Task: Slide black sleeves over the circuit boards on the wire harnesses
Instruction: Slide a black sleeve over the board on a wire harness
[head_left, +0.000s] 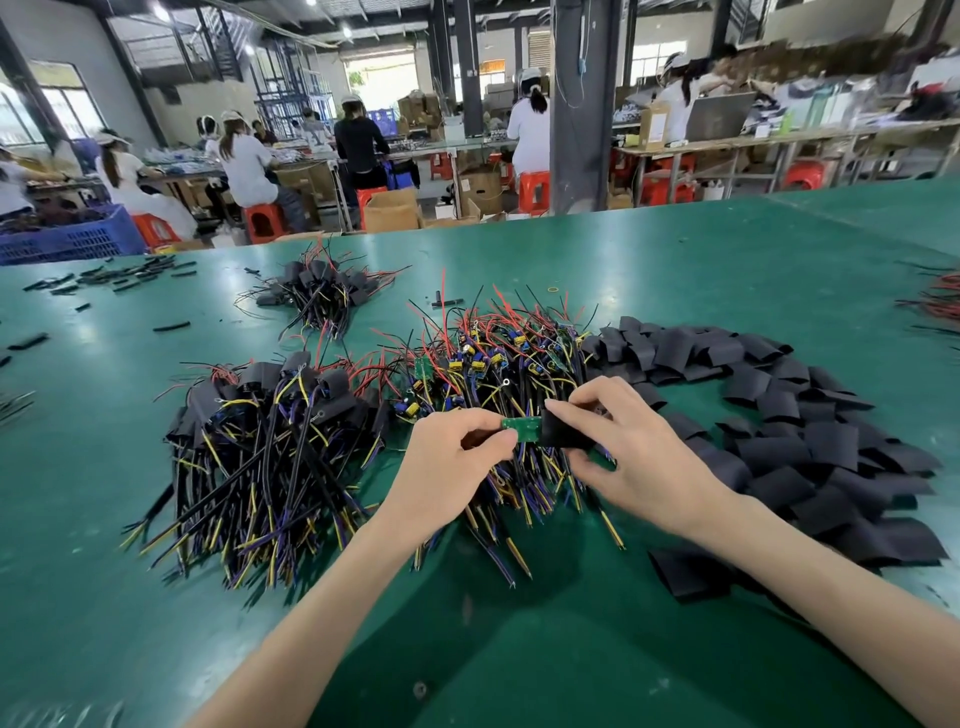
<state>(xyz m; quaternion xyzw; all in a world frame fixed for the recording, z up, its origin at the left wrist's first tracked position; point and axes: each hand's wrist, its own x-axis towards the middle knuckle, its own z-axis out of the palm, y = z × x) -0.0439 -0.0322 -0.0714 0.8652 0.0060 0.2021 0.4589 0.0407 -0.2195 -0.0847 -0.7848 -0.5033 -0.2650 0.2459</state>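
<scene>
Fingers (492, 445) of our left hand (452, 462) pinch a green circuit board (521, 429); our right hand (634, 452) pinches the black sleeve (563, 435) hiding its three o'clock end.

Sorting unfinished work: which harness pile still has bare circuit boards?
The middle pile, beside the loose sleeves: green boards show bare. The near-left pile and far pile wear black sleeves.
</scene>
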